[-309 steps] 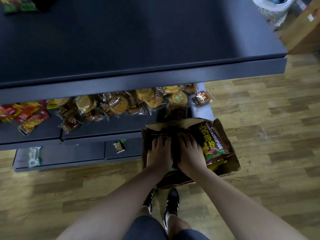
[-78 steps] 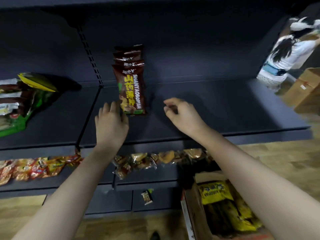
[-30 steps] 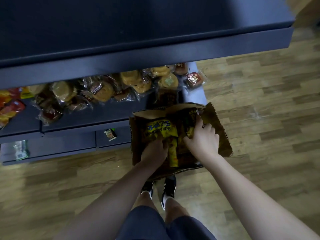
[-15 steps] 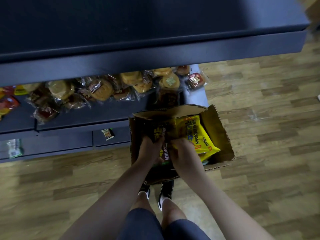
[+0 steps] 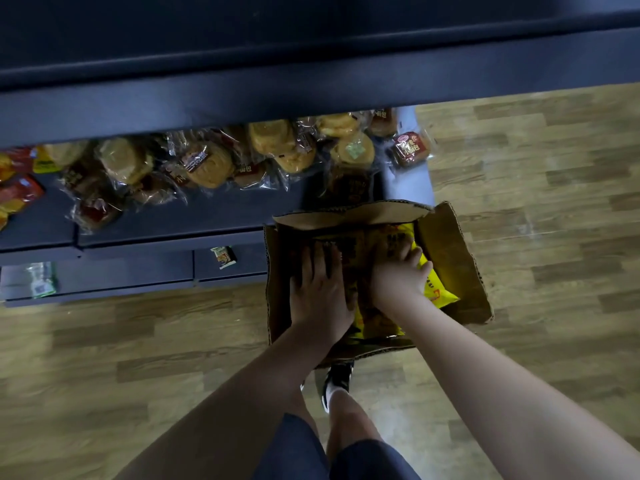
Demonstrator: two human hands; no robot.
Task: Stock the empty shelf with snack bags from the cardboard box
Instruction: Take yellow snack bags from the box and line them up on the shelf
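Note:
An open cardboard box [image 5: 450, 244] sits on the wooden floor beside the shelf unit, with yellow and dark snack bags [image 5: 437, 292] inside. Both my hands are down in it. My left hand [image 5: 320, 289] lies flat with straight fingers against the dark bags on the left side. The fingers of my right hand [image 5: 398, 271] curl over a bunch of snack bags in the middle of the box. The dark shelf [image 5: 311, 81] spans the top of the view, and its upper surface is mostly hidden.
On the lower shelf lie several wrapped bread packs [image 5: 207, 164], with red and yellow packets [image 5: 17, 192] at its left end. Two small packets [image 5: 223, 258] lie on the bottom ledge. My feet [image 5: 337, 379] stand just behind the box.
I put bags on the shelf, then bent back to the box. Over the last second both hands have shifted among the bags; my left hand is now flat and my right hand grips a bunch.

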